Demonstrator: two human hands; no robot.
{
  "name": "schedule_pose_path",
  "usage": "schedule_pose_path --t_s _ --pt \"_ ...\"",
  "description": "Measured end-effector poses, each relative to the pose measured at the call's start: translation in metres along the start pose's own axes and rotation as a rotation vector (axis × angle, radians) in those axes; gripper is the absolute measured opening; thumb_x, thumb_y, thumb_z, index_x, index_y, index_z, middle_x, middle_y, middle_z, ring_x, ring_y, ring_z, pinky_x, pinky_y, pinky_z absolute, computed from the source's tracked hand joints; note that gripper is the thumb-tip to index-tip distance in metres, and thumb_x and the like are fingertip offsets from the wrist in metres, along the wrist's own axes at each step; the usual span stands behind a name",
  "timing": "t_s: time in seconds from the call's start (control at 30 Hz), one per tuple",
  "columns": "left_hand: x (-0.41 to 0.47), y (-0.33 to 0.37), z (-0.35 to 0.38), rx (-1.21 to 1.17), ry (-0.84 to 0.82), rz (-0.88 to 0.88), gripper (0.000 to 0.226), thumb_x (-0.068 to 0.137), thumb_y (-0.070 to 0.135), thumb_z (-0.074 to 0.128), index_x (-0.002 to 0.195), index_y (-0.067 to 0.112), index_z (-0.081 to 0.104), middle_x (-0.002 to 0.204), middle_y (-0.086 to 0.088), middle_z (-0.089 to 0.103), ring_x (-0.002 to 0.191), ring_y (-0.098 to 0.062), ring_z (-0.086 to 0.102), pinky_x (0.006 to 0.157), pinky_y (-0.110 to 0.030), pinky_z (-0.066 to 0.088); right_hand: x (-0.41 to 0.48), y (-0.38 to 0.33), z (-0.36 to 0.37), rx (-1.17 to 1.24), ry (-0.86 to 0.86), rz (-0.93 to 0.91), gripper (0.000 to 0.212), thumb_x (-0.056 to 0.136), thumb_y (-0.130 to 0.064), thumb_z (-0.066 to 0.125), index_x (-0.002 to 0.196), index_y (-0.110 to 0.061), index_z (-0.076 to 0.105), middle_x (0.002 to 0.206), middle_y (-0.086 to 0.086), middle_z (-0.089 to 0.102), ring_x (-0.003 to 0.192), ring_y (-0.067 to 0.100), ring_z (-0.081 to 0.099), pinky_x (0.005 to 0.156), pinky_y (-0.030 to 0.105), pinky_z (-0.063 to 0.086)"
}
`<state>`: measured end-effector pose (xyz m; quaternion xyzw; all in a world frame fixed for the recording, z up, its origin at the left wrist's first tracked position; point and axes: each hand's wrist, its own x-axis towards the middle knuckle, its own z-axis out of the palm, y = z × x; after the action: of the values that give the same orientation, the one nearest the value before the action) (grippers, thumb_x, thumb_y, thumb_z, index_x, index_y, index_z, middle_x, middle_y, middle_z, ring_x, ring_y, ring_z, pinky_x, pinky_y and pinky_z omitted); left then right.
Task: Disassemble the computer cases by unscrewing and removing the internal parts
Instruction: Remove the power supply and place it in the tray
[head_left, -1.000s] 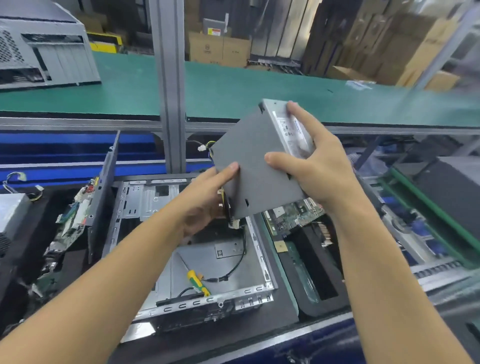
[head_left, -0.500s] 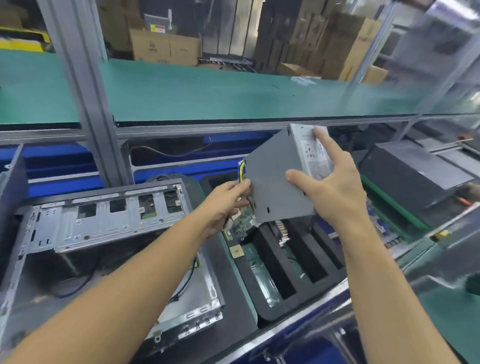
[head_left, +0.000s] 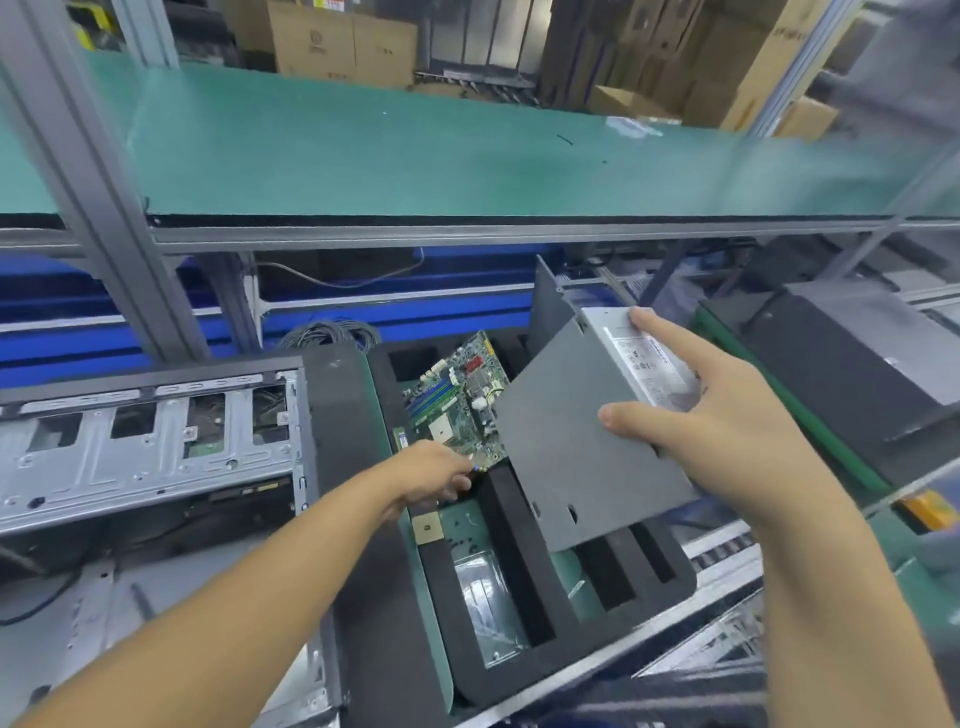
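While your right hand (head_left: 727, 441) is gripping the tilted power supply (head_left: 571, 457) over the foam tray (head_left: 506, 545), your left hand (head_left: 434, 475) is sitting curled beside the motherboard (head_left: 457, 400); what it is holding, if anything, cannot be told.

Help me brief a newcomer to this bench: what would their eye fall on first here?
First, the grey power supply, held tilted in the right hand, right of centre, above a black foam tray. Behind it a green motherboard stands out in that tray, with the left hand just below it. At left lies the opened metal computer case.
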<state>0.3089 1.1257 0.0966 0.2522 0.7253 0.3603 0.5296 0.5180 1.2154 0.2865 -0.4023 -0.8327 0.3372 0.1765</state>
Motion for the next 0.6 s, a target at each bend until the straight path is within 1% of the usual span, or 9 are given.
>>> schedule_pose_path --t_s 0.07,0.13,0.17,0.23,0.3,0.37,0.4,0.5,0.6 --pt "0.006 0.001 0.005 -0.213 -0.207 -0.136 0.054 0.098 0.060 0.042 0.118 0.013 0.062 0.111 -0.001 0.075 0.108 -0.021 0.070 0.095 -0.036 0.048 -0.002 0.002 -0.008 -0.013 -0.017 -0.001 0.083 0.052 -0.058 0.078 0.126 -0.076 0.043 0.131 -0.026 0.054 0.080 0.013 0.062 0.082 0.040 0.056" --pt "0.012 0.009 0.016 -0.471 -0.456 -0.197 0.084 0.093 0.075 0.029 0.137 0.006 0.047 0.127 -0.011 0.069 0.119 -0.027 0.065 0.099 -0.040 0.044 -0.006 0.005 -0.018 -0.017 -0.031 -0.014 0.081 0.057 -0.052 0.084 0.124 -0.076 0.045 0.124 -0.021 0.059 0.074 0.011 0.061 0.072 0.032 0.051" --pt "0.013 0.015 0.023 -0.603 -0.505 -0.193 0.090 0.091 0.078 0.028 0.141 0.004 0.044 0.131 -0.015 0.065 0.121 -0.029 0.063 0.101 -0.041 0.044 -0.008 0.006 -0.023 -0.008 -0.042 -0.016 0.080 0.060 -0.046 0.085 0.123 -0.076 0.047 0.123 -0.018 0.061 0.071 0.009 0.060 0.070 0.029 0.048" --pt "0.019 0.030 0.033 -0.846 -0.467 -0.143 0.083 0.094 0.071 0.035 0.138 0.001 0.049 0.132 -0.018 0.063 0.123 -0.031 0.061 0.110 -0.045 0.041 -0.012 0.010 -0.031 0.033 -0.077 -0.004 0.078 0.062 -0.036 0.086 0.123 -0.072 0.051 0.122 -0.017 0.064 0.060 0.004 0.060 0.062 0.023 0.048" --pt "0.025 0.041 0.036 -1.051 -0.351 -0.089 0.067 0.098 0.051 0.046 0.134 -0.005 0.050 0.135 -0.019 0.060 0.127 -0.031 0.057 0.115 -0.043 0.038 -0.016 0.016 -0.032 0.006 -0.133 0.016 0.079 0.064 -0.033 0.086 0.124 -0.071 0.051 0.110 -0.018 0.065 0.052 0.000 0.059 0.050 0.011 0.043" --pt "0.032 0.044 0.032 -1.165 -0.269 0.001 0.042 0.098 0.031 0.053 0.120 -0.004 0.055 0.129 -0.017 0.059 0.119 -0.029 0.059 0.110 -0.039 0.043 -0.019 0.024 -0.024 -0.084 -0.194 0.038 0.082 0.065 -0.040 0.087 0.125 -0.076 0.044 0.110 -0.021 0.058 0.066 -0.009 0.059 0.053 0.011 0.044" --pt "0.034 0.043 0.029 -1.207 -0.238 0.055 0.028 0.098 0.024 0.054 0.114 0.001 0.057 0.123 -0.016 0.060 0.111 -0.029 0.063 0.103 -0.038 0.048 -0.019 0.028 -0.018 -0.121 -0.215 0.050 0.083 0.065 -0.045 0.086 0.125 -0.079 0.040 0.114 -0.024 0.055 0.079 -0.011 0.058 0.064 0.017 0.047" --pt "0.032 0.042 0.025 -1.172 -0.169 0.193 0.019 0.093 0.019 0.063 0.110 0.019 0.056 0.104 -0.008 0.067 0.088 -0.025 0.070 0.072 -0.035 0.057 -0.016 0.045 0.008 -0.174 -0.274 0.098 0.087 0.054 -0.062 0.076 0.128 -0.080 0.033 0.113 -0.029 0.047 0.094 -0.006 0.054 0.087 0.034 0.048" --pt "0.023 0.040 0.026 -0.691 -0.099 0.376 0.029 0.082 0.028 0.073 0.110 0.031 0.065 0.093 0.002 0.070 0.081 -0.013 0.067 0.065 -0.023 0.051 -0.013 0.059 0.041 -0.217 -0.316 0.109 0.089 0.052 -0.069 0.065 0.130 -0.080 0.025 0.111 -0.030 0.043 0.096 -0.004 0.053 0.094 0.038 0.048"
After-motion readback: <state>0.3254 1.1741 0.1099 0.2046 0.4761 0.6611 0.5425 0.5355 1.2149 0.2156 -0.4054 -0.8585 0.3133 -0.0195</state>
